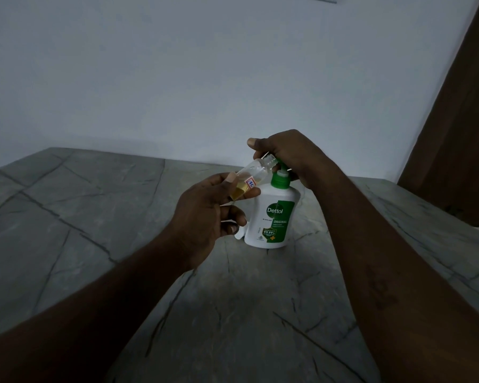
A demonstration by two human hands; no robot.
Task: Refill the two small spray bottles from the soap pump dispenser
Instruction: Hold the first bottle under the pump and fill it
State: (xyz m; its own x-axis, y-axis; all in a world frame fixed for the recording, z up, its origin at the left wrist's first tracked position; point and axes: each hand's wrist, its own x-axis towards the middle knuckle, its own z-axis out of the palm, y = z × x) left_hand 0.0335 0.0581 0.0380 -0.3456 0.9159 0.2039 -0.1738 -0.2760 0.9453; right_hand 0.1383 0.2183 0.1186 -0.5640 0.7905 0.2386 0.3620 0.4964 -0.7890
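Observation:
A white soap dispenser (271,217) with a green label and green pump stands upright on the grey stone table (94,217). My right hand (288,154) rests over the pump head, fingers curled round it. My left hand (205,217) pinches a small clear spray bottle (253,175) between thumb and fingers. The bottle is uncapped and tilted, its open neck held up against the pump spout. A little yellow liquid lies in its lower end, near a small white sticker. A second small bottle is not visible.
A small white object (239,234) pokes out from behind the dispenser's left base. A plain white wall (177,78) rises behind the table. A brown door or panel (459,120) stands at the right.

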